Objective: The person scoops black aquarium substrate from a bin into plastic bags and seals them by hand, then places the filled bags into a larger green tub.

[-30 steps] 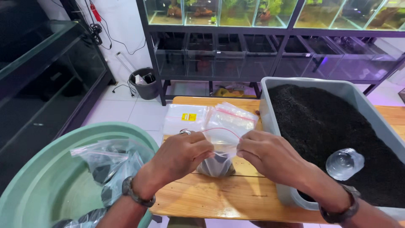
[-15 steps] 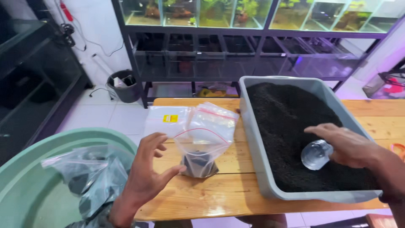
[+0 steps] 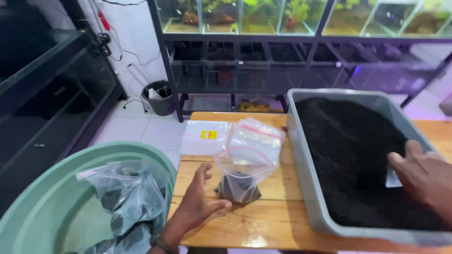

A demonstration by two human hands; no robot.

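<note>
Clear plastic bag [image 3: 246, 165], part-filled with dark soil, is being steadied upright on the wooden counter [image 3: 263, 221] just right of the open left hand [image 3: 197, 204], nearer than the right hand [image 3: 423, 176], whose grip is being closed on a clear cup in the grey tray [image 3: 306, 188].

left hand [image 3: 197, 207] open, right hand [image 3: 423, 176] palm down

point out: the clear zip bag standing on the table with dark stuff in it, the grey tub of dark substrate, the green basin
clear plastic zip bag with dark substrate [image 3: 245, 162], head view, on its clear front wall.
grey plastic tub of dark substrate [image 3: 301, 188], head view, on its left outer wall.
round green plastic basin [image 3: 56, 188], head view, on its inner wall.
</note>
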